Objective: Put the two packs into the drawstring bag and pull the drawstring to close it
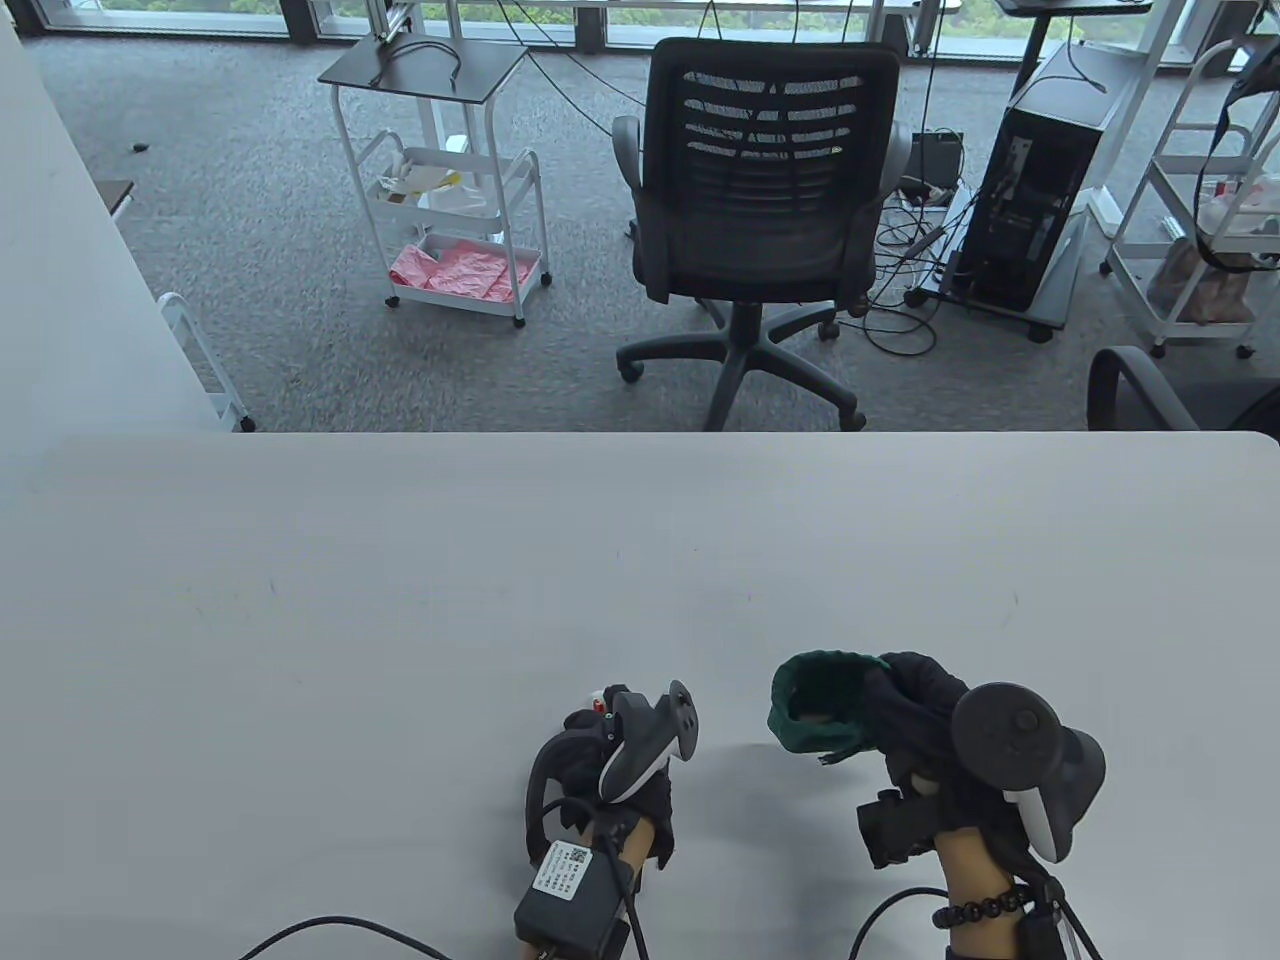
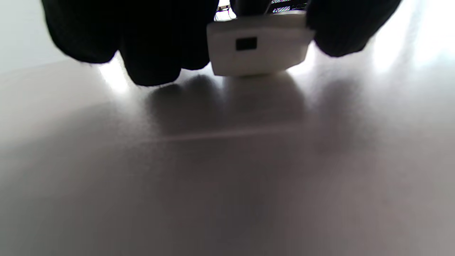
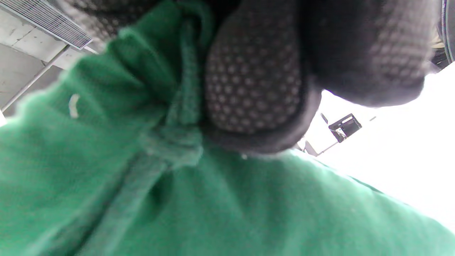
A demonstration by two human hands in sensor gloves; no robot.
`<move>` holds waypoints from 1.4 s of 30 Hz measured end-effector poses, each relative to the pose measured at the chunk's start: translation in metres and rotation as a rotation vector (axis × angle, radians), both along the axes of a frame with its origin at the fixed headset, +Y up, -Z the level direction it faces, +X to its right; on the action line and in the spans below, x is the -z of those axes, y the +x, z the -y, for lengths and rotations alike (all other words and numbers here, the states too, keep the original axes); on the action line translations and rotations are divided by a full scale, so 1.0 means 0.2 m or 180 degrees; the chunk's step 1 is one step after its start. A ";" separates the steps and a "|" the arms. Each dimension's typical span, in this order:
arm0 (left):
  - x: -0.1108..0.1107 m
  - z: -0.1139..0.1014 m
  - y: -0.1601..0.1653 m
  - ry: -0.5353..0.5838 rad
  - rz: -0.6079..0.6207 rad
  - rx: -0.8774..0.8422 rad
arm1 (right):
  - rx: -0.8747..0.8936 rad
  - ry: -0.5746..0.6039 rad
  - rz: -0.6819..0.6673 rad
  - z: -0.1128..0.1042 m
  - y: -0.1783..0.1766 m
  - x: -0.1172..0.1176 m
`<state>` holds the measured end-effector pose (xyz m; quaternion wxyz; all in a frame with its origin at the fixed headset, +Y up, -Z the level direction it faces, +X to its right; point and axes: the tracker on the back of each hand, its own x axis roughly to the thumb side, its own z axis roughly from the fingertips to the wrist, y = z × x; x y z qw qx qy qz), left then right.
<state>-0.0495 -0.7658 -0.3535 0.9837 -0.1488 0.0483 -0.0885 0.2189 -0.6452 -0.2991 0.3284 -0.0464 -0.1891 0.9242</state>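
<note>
My right hand (image 1: 905,700) grips the green drawstring bag (image 1: 820,705) by its rim, holding its mouth open and facing up, just above the table's near edge. In the right wrist view the green bag (image 3: 142,199) fills the frame, its knotted drawstring (image 3: 170,142) beside my gloved fingers (image 3: 256,89). My left hand (image 1: 600,745) is low over the table left of the bag and pinches a white pack (image 2: 257,46) that touches the tabletop; in the table view only a white and red bit of the pack (image 1: 600,700) shows. A second pack is not in view.
The grey table (image 1: 500,580) stretches wide ahead and to both sides. Beyond its far edge stand a black office chair (image 1: 765,200), a white cart (image 1: 450,200) and a computer tower (image 1: 1040,190). Cables trail from both wrists at the bottom edge.
</note>
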 end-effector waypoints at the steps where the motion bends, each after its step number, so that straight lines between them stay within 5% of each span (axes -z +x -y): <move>1: 0.00 0.01 0.00 -0.0010 0.0007 0.0021 | 0.0003 -0.0008 0.0005 0.00 0.00 0.00; 13: 0.00 0.02 0.00 -0.0043 -0.0083 0.0150 | 0.0029 0.0044 -0.0014 0.00 0.00 0.00; 23: 0.01 -0.03 -0.13 0.0096 -0.0455 -0.0450 | -0.0019 0.0025 -0.0007 0.01 0.00 0.00; 32: -0.03 -0.28 -0.20 0.0884 -0.0398 -0.1532 | -0.0027 0.0036 0.0026 0.01 0.01 0.00; 42: -0.18 -0.57 -0.13 0.1382 0.0264 -0.3096 | 0.0041 0.0053 0.0123 0.01 0.05 0.00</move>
